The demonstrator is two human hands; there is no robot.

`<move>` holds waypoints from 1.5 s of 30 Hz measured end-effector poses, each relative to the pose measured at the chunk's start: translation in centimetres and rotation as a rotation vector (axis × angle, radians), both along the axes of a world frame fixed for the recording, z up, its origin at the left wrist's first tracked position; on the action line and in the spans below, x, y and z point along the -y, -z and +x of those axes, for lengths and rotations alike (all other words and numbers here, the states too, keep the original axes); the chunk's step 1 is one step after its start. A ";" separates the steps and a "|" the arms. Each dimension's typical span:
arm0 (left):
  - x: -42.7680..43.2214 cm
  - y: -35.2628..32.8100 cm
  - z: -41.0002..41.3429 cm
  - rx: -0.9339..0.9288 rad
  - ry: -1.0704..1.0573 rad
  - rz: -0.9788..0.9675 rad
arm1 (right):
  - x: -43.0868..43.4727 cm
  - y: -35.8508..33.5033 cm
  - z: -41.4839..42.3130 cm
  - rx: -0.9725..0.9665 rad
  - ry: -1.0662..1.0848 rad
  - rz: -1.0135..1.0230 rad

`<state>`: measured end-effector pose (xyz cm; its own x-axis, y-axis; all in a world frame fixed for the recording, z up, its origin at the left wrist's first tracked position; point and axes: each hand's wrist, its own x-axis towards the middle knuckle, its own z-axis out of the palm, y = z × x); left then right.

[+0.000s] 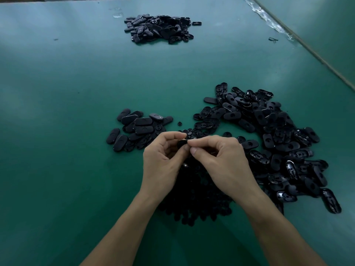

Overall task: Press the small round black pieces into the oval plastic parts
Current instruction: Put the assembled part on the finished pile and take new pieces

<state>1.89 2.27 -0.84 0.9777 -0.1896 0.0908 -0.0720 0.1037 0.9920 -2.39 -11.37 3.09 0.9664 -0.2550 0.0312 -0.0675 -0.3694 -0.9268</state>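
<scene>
My left hand (163, 160) grips a black oval plastic part (182, 144) between thumb and fingers, just above the table. My right hand (221, 160) pinches something small at the top edge of that part with thumb and forefinger; a small round black piece (189, 133) shows right at the fingertips. Most of the held part is hidden by my fingers. Beneath my hands lies a heap of small round black pieces (194, 198). To the right spreads a large pile of oval parts (278, 143). To the left lies a smaller group of oval parts (136, 129).
A third pile of black parts (159, 27) sits at the far side of the green table (67, 112). A few loose round pieces (179, 123) lie between the near piles. The table's right edge (317, 54) runs diagonally, with crumpled clear tape (269, 20) along it.
</scene>
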 end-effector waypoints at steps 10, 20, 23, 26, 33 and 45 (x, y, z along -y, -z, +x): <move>-0.1 0.0 0.0 -0.027 0.041 -0.042 | 1.4 0.8 0.1 -0.022 -0.026 0.042; -0.2 0.1 0.1 -0.052 0.066 -0.094 | 2.4 0.7 0.5 -0.033 -0.114 0.015; -0.1 0.1 0.1 -0.062 0.066 -0.090 | 2.1 0.8 0.3 -0.028 -0.100 -0.035; -0.1 0.1 0.2 -0.064 0.061 -0.087 | 1.6 0.9 0.2 -0.024 -0.074 -0.064; -0.1 0.1 0.0 -0.055 0.037 -0.081 | 1.4 1.0 0.2 -0.051 -0.045 0.032; 0.0 0.4 -0.2 0.029 -0.021 0.036 | 2.3 0.5 0.3 -0.079 -0.059 -0.016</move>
<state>1.71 2.24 -1.28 0.9785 -0.1726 0.1127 -0.1026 0.0660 0.9925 -2.11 -13.67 2.55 0.9794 -0.1977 -0.0420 -0.1178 -0.3892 -0.9136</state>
